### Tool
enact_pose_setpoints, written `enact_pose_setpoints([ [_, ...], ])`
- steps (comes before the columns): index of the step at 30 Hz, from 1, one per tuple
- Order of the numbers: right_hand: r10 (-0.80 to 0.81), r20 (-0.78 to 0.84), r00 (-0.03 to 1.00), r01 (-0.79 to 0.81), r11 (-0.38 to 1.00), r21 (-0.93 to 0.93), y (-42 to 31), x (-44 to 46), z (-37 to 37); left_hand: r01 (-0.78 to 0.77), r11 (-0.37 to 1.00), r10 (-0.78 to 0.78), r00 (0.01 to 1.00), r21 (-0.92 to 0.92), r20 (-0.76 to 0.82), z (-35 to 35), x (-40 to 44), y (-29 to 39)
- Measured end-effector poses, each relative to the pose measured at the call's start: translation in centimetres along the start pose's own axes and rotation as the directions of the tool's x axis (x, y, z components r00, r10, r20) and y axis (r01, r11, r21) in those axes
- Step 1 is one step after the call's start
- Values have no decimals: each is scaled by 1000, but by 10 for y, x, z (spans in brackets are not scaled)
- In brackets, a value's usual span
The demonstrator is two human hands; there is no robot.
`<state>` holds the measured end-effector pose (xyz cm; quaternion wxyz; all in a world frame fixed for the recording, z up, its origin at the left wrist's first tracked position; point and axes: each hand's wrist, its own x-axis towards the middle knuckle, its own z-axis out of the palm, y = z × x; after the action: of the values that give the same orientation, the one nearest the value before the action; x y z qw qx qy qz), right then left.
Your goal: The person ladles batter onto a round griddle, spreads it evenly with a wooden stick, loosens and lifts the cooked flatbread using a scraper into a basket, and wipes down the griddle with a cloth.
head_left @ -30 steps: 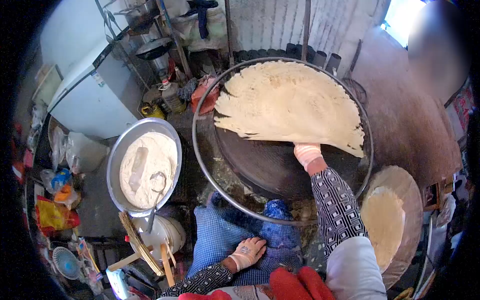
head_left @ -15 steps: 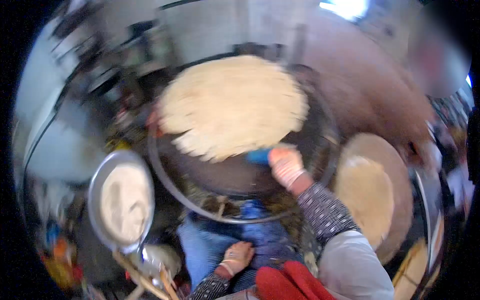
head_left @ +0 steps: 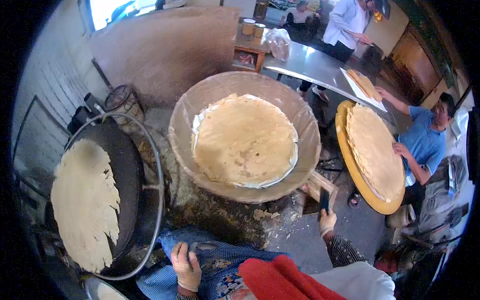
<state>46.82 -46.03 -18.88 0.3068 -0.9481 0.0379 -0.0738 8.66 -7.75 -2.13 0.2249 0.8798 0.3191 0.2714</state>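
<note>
My right hand (head_left: 327,223) grips a dark, flat scraper (head_left: 324,200), held upright to the right of a large plastic-lined basket (head_left: 310,165). Inside the basket lies a round of thin, browned flatbread (head_left: 245,140) with white sheeting at its edge. Over my blue apron (head_left: 165,270), my left hand (head_left: 186,266) has its fingers loosely spread; a small dark grey shape lies by its fingertips, and I cannot tell what it is. At left, a pale, ragged-edged flatbread (head_left: 82,205) covers much of a round black griddle (head_left: 129,185) ringed by a metal hoop.
A bowl of batter (head_left: 105,292) shows at the bottom left. To the right, a seated person in a blue shirt (head_left: 425,142) touches flatbreads on a yellow round board (head_left: 342,137). Behind stand a metal table (head_left: 312,62) and another person in a pale shirt (head_left: 345,22).
My view has swung right, bringing the basket to the middle and the griddle to the left. My right hand and scraper have left the griddle's flatbread. My left hand remains over my lap.
</note>
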Motion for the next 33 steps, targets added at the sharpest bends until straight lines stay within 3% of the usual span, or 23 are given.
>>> enact_pose_setpoints([
  [3,-86,-226,970,28,969,-247,-18,51,23,-180,984,180,982,5,57,2,45,24],
  [6,-274,-117,954,199,878,-436,-5,96,77,-294,955,285,949,47,138,-12,60,38],
  [7,-340,-40,939,282,834,-474,10,104,106,-229,970,208,953,77,219,-22,63,43],
  [9,-464,-20,885,373,736,-565,37,102,151,-168,971,127,965,168,229,-36,52,29],
  [12,-502,-217,837,244,698,-674,24,80,180,-38,941,-32,979,337,200,-70,42,8],
  [13,-529,-183,828,302,697,-650,11,78,174,-9,927,-60,983,375,173,-86,45,0],
  [14,-492,-165,855,244,663,-708,-2,75,156,64,903,-132,982,426,132,-101,41,-21],
  [15,-273,26,962,220,712,-667,-18,80,143,122,863,-195,976,489,101,-117,51,-23],
  [17,-70,84,994,106,808,-580,-55,81,108,270,774,-295,954,573,-50,-141,52,-65],
  [18,38,117,992,32,839,-542,-66,78,99,326,729,-275,945,602,-179,-155,51,-93],
  [21,-282,127,951,308,822,-479,-5,62,120,483,539,-432,862,690,-265,-198,42,-195],
  [22,-282,357,890,375,900,-222,-37,37,100,493,495,-435,854,716,-286,-207,47,-214],
  [23,-538,253,804,592,763,-258,33,45,146,495,472,-469,842,729,-268,-213,50,-228],
  [24,-423,400,813,519,839,-167,27,24,148,480,483,-483,843,732,-235,-211,53,-241],
  [26,-400,449,799,539,808,-238,-24,-36,126,493,514,-540,822,702,-181,-211,55,-257],
  [27,-383,580,719,587,781,-212,-100,-74,90,514,526,-570,804,677,-167,-200,62,-255],
  [29,-532,545,647,674,734,-82,-99,-98,106,571,527,-617,766,629,-178,-194,71,-260],
  [31,-570,594,568,663,744,80,-153,-126,99,624,506,-633,737,596,-235,-185,84,-257],
  [33,-644,622,446,669,701,247,-215,-148,99,748,379,-697,618,545,-363,-166,101,-262],
])
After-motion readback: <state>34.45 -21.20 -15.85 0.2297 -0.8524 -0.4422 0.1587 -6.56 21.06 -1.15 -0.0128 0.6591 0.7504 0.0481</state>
